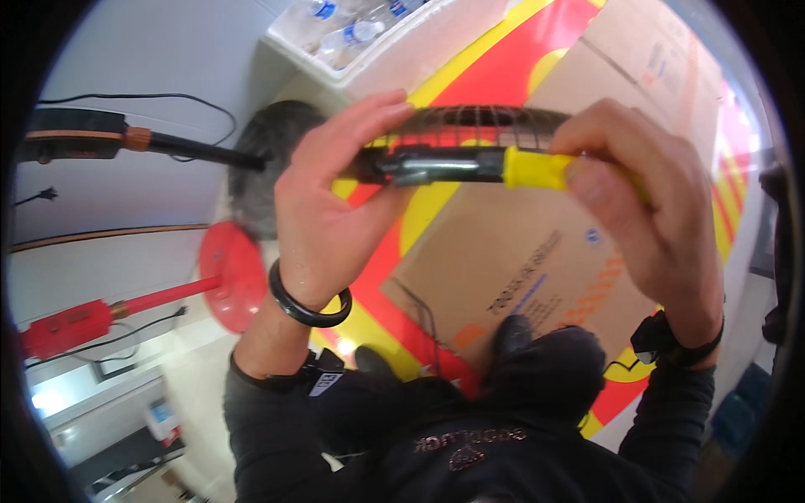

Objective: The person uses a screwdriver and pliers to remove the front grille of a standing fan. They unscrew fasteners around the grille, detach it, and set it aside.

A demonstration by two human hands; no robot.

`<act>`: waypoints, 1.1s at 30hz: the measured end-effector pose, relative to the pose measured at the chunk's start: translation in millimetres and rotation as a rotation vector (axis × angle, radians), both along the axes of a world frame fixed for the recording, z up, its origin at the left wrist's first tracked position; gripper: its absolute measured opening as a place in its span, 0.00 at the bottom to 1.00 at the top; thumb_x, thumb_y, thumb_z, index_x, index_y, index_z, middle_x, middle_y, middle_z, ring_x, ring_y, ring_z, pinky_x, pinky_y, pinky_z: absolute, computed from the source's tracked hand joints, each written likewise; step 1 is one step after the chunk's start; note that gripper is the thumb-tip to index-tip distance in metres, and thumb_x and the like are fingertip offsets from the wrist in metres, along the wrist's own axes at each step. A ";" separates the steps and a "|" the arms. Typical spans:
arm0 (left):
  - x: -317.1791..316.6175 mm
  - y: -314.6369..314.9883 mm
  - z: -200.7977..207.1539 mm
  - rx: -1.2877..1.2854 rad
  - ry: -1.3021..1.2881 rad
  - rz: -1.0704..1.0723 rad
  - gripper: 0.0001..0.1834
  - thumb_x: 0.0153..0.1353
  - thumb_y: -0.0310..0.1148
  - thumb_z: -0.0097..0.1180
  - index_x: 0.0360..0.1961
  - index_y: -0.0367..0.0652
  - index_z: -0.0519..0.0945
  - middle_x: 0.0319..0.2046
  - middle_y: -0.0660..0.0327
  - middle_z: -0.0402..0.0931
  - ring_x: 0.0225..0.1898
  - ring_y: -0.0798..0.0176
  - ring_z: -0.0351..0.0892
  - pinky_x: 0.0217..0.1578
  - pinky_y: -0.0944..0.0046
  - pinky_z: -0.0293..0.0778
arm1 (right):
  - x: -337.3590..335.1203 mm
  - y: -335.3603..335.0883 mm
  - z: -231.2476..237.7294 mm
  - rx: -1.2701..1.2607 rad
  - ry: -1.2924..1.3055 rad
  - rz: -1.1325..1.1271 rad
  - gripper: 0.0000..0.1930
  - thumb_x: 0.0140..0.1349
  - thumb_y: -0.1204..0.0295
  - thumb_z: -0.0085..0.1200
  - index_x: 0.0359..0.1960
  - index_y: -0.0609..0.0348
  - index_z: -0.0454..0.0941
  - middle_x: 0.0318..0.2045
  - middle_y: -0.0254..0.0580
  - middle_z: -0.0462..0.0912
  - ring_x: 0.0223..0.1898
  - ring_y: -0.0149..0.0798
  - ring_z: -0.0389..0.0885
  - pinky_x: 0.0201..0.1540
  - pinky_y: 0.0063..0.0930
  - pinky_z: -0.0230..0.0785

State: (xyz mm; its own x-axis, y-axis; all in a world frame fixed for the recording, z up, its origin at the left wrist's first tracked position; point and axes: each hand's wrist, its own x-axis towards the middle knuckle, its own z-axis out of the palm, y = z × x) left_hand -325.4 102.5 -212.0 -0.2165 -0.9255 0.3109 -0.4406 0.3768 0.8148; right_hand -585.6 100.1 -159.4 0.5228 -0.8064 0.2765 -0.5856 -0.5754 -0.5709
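In front of me is a glossy black tube-like part [449, 165] with a bright yellow end piece [537, 169]. Right behind it shows a dark, curved wire-ribbed cage [478, 126], blurred; I cannot tell how the two join. My left hand [335, 180] grips the black part's left end, fingers over the top and thumb below. With thumb and fingers, my right hand [641, 189] pinches the yellow end piece, hiding its right end. The whole thing is held roughly level above a flat brown cardboard sheet [503, 243].
A white foam box [360, 71] with plastic bottles [348, 38] stands at the far side. To the left are a black stand [201, 151] with a round base and a red stand [168, 293] with a red base [231, 277]. Beneath the cardboard lies a red and yellow mat [373, 289].
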 end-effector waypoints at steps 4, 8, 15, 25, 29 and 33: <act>-9.3 -14.9 12.1 0.023 0.140 -0.175 0.22 0.47 0.13 0.61 0.47 0.34 0.78 0.57 0.52 0.74 0.57 0.62 0.73 0.56 0.65 0.69 | -23.1 -13.0 12.9 0.018 -0.100 0.031 0.07 0.62 0.77 0.50 0.39 0.65 0.78 0.31 0.36 0.78 0.29 0.28 0.73 0.32 0.19 0.65; -16.6 -25.1 14.5 0.005 0.173 -0.221 0.17 0.48 0.15 0.63 0.42 0.33 0.79 0.53 0.53 0.77 0.51 0.66 0.77 0.51 0.67 0.73 | -31.1 -5.7 3.2 0.015 -0.104 -0.094 0.10 0.58 0.83 0.53 0.41 0.64 0.80 0.31 0.36 0.78 0.29 0.26 0.72 0.33 0.18 0.65; -8.8 -36.9 6.5 -0.103 0.210 -0.210 0.14 0.50 0.17 0.64 0.40 0.34 0.81 0.50 0.58 0.79 0.45 0.68 0.80 0.48 0.69 0.75 | -17.3 -11.1 -20.3 -0.374 -0.103 -0.063 0.14 0.49 0.85 0.62 0.38 0.59 0.81 0.31 0.38 0.81 0.34 0.38 0.76 0.40 0.27 0.68; -7.4 -37.4 4.1 -0.050 0.310 -0.180 0.13 0.51 0.19 0.64 0.40 0.32 0.82 0.48 0.59 0.80 0.44 0.69 0.80 0.48 0.69 0.75 | -1.1 -6.2 0.1 -0.349 0.199 -0.237 0.07 0.56 0.74 0.62 0.33 0.59 0.77 0.26 0.37 0.76 0.28 0.40 0.72 0.43 0.31 0.62; -8.9 -40.6 3.6 -0.074 0.318 -0.152 0.13 0.52 0.20 0.64 0.40 0.32 0.81 0.47 0.60 0.80 0.43 0.69 0.80 0.47 0.69 0.75 | 4.4 -17.6 -14.0 -0.441 -0.048 -0.129 0.11 0.50 0.80 0.64 0.35 0.61 0.78 0.27 0.38 0.75 0.30 0.39 0.74 0.44 0.30 0.64; -6.5 -41.5 4.0 -0.049 0.355 -0.144 0.13 0.52 0.21 0.64 0.41 0.31 0.81 0.47 0.60 0.80 0.43 0.69 0.80 0.47 0.69 0.76 | 11.3 -20.3 -20.5 -0.482 -0.100 -0.199 0.12 0.50 0.80 0.66 0.35 0.62 0.77 0.30 0.40 0.76 0.29 0.37 0.76 0.30 0.24 0.67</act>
State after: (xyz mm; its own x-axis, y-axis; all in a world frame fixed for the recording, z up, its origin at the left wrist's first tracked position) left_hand -331.9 61.0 -208.0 -0.2143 -0.8754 0.4333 -0.0738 0.4568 0.8865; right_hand -574.3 79.8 -179.9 0.3247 -0.6566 0.6808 -0.6661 -0.6697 -0.3282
